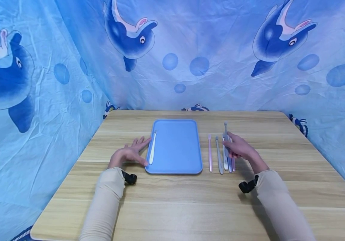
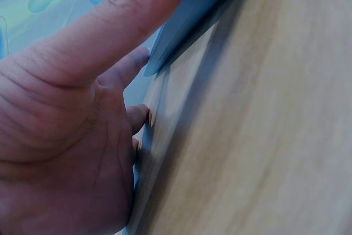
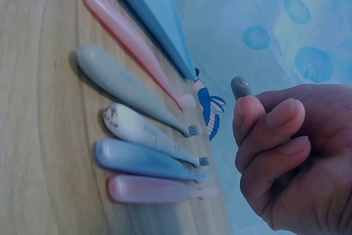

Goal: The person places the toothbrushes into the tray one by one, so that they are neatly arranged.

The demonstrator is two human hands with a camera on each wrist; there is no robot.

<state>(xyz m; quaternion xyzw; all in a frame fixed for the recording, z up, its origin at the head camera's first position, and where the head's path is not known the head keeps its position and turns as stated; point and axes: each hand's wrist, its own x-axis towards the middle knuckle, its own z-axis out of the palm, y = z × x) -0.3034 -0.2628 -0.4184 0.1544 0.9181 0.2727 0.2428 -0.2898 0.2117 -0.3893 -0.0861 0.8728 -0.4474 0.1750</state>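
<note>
My right hand (image 1: pixel 239 147) grips a grey toothbrush (image 1: pixel 225 128), held above the table with its head pointing away; the fingers are curled round its handle in the right wrist view. Beneath and beside that hand lie a pink toothbrush (image 3: pixel 129 45), a grey one (image 3: pixel 124 86), a white one (image 3: pixel 148 135), a blue one (image 3: pixel 144 159) and a second pink one (image 3: pixel 157 190). My left hand (image 1: pixel 130 154), fingers spread, rests at the left edge of the blue tray (image 1: pixel 176 147). Along the tray's left side lies a white toothbrush (image 1: pixel 152 147), its head toward the back.
The wooden table (image 1: pixel 175 207) carries the tray left of the loose toothbrushes. Behind and around the table hangs a blue curtain (image 1: pixel 220 90) printed with dolphins. Each wrist wears a black camera (image 1: pixel 248 185).
</note>
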